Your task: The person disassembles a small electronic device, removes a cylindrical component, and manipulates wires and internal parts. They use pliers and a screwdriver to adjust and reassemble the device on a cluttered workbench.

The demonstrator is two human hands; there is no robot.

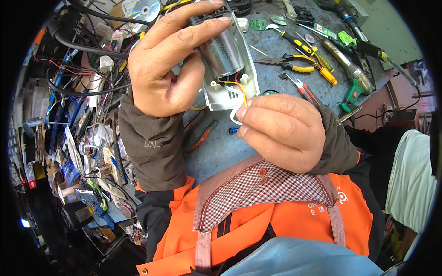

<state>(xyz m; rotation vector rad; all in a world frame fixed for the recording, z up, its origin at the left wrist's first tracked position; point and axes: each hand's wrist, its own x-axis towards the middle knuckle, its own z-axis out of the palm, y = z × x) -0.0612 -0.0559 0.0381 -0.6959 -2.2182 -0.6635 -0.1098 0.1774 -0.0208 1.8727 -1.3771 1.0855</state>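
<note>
My left hand [168,64] is closed around a white plastic housing [221,102] with a shiny metal motor [223,53] seated in it. The housing is tilted up above the bench, with its open side toward me. Thin yellow and red wires [243,92] come out below the motor, between two small round posts. Just under the housing's lower edge, my right hand [283,131] pinches the wire ends between thumb and fingers. A curved white strip [235,115] hangs at those fingertips; whether it is gripped too, I cannot tell.
Pliers with yellow-black handles [294,62], screwdrivers [322,60] and a soldering iron [386,57] lie on the blue-grey bench [262,41] to the right. Red-handled pliers [202,138] lie beneath my hands. Cables and parts [92,152] crowd the left.
</note>
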